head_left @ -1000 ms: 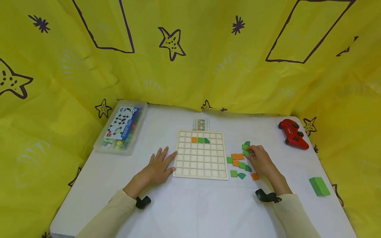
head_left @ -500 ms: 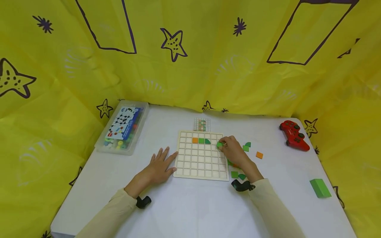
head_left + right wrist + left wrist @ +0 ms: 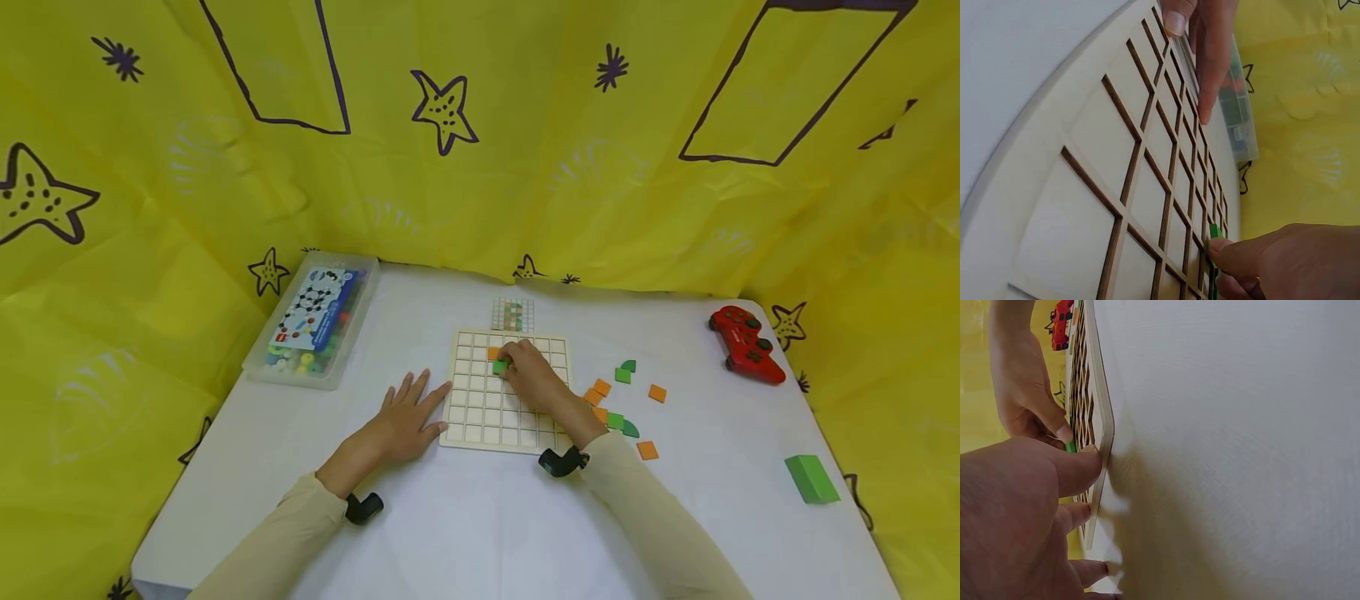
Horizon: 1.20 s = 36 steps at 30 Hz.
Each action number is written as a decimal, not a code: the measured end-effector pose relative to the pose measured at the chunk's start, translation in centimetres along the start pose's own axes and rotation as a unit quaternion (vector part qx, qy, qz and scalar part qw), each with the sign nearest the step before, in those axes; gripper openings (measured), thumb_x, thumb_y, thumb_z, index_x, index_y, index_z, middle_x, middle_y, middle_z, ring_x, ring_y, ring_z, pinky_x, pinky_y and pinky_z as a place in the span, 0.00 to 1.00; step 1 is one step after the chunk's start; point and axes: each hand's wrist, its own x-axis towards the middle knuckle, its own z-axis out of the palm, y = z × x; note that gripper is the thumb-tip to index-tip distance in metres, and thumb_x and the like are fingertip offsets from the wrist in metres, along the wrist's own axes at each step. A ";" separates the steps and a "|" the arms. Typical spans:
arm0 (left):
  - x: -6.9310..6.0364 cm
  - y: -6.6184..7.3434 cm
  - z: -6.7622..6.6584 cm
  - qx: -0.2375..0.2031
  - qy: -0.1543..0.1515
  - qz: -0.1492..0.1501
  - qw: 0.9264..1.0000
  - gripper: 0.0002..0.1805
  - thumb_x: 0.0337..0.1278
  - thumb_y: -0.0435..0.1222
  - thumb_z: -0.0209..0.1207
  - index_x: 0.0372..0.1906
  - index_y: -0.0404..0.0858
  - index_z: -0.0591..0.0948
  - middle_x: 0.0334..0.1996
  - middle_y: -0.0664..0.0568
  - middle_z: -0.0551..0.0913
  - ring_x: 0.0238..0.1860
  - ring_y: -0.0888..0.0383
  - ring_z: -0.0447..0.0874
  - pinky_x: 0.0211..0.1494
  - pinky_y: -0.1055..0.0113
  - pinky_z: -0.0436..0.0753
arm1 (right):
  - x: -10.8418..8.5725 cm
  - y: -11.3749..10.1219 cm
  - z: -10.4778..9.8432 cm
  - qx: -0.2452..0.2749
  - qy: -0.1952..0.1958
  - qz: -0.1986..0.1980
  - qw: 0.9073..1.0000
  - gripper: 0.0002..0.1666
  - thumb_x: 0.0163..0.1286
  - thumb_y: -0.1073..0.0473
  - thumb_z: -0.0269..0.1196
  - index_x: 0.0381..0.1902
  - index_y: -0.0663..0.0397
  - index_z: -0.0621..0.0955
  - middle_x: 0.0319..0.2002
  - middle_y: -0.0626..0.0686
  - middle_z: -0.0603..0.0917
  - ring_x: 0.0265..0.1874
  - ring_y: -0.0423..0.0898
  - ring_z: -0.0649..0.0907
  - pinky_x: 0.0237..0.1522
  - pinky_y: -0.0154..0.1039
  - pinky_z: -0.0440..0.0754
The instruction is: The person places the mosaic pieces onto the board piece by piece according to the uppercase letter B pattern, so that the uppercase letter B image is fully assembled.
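A wooden grid board [image 3: 480,417] lies flat on the table. My right hand [image 3: 531,375] is over its upper middle and pinches a green square tile [image 3: 500,367] just below an orange tile [image 3: 493,353] that sits in a cell. The hand hides the cells to the right of that orange tile. In the right wrist view the green tile [image 3: 1214,231] stands tilted between thumb and fingers at the grid. My left hand [image 3: 401,421] lies with fingers spread, thumb and forefinger touching the board's left edge. The left wrist view shows the left thumb [image 3: 1079,467] on the board's rim.
Loose orange and green tiles lie right of the board, among them an orange square [image 3: 657,393] and a green square [image 3: 623,375]. A small pattern card [image 3: 513,315] touches the board's far edge. Around stand a plastic box [image 3: 311,321], a red game controller [image 3: 746,344] and a green block [image 3: 812,479].
My right hand has picked a green tile from the loose ones and carried it left onto the board's upper middle. The left hand has stayed at the board's edge.
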 end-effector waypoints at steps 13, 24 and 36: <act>0.4 0.0 0.0 -0.001 0.001 0.002 1.000 0.37 0.82 0.50 0.52 0.86 0.48 0.56 0.85 0.34 0.43 0.84 0.30 0.35 0.81 0.28 0.43 | -0.2 -0.4 0.8 -0.053 0.031 -0.035 0.997 0.08 0.78 0.67 0.62 0.51 0.58 0.85 0.51 0.54 0.81 0.51 0.52 0.80 0.55 0.46 0.82; 0.3 0.1 0.3 -0.001 0.004 0.003 1.000 0.36 0.82 0.49 0.52 0.86 0.47 0.57 0.85 0.33 0.44 0.84 0.29 0.36 0.81 0.28 0.43 | -1.5 1.1 -2.1 -0.040 0.031 -0.013 0.999 0.15 0.80 0.64 0.62 0.60 0.60 0.84 0.57 0.59 0.79 0.57 0.56 0.80 0.60 0.52 0.82; 0.0 0.1 0.0 0.003 0.004 0.005 1.000 0.36 0.82 0.48 0.52 0.85 0.45 0.57 0.85 0.32 0.45 0.84 0.28 0.37 0.81 0.28 0.44 | -7.0 9.0 -10.3 -0.016 0.135 0.095 0.986 0.19 0.81 0.63 0.60 0.63 0.70 0.79 0.54 0.68 0.80 0.54 0.65 0.82 0.58 0.60 0.81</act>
